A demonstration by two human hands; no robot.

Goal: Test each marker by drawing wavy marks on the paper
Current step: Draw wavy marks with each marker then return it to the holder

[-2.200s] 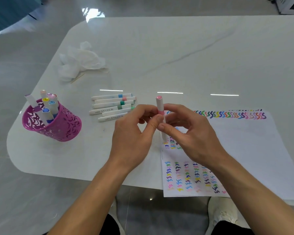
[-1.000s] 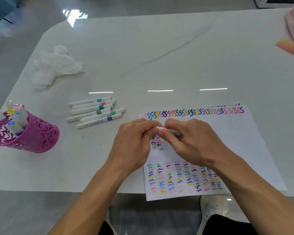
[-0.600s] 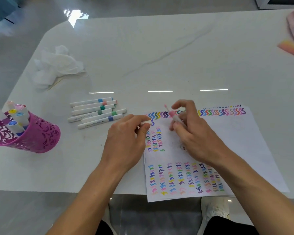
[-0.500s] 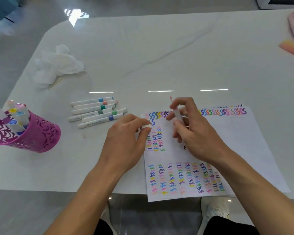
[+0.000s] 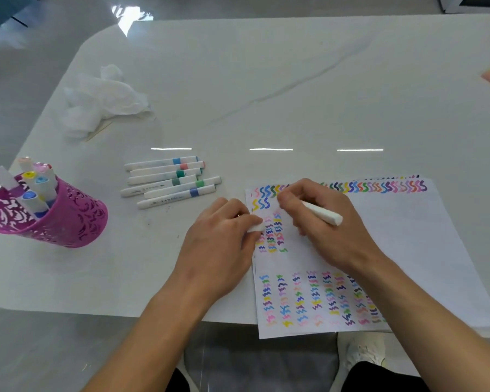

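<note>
- Grips a white marker (image 5: 323, 215) in the right hand (image 5: 331, 239), with fingers curled round the barrel near the tip and the tail end towards 4 o'clock.
- Hides the tip under the fingertips; cannot tell whether it touches the sheet.
- Pinches the white cap (image 5: 256, 228) between thumb and fingers of the left hand (image 5: 221, 250), at 9 o'clock of the right hand, right on the sheet's left edge.
- Rests both hands by the upper left corner of the paper (image 5: 408, 250), at 5 o'clock on the white marble table (image 5: 266, 80).
- On the paper: a row of coloured wavy marks (image 5: 379, 187) along the 12 o'clock edge, a small block between the hands, more columns towards 6 o'clock.
- At 10 o'clock of the left hand, off the paper: 6 capped markers (image 5: 170, 179) lying side by side.
- At 9 o'clock, near the table's edge: a purple cut-out pen cup (image 5: 63, 222) with more markers inside.
- At 11 o'clock: a crumpled white tissue (image 5: 102, 100).
</note>
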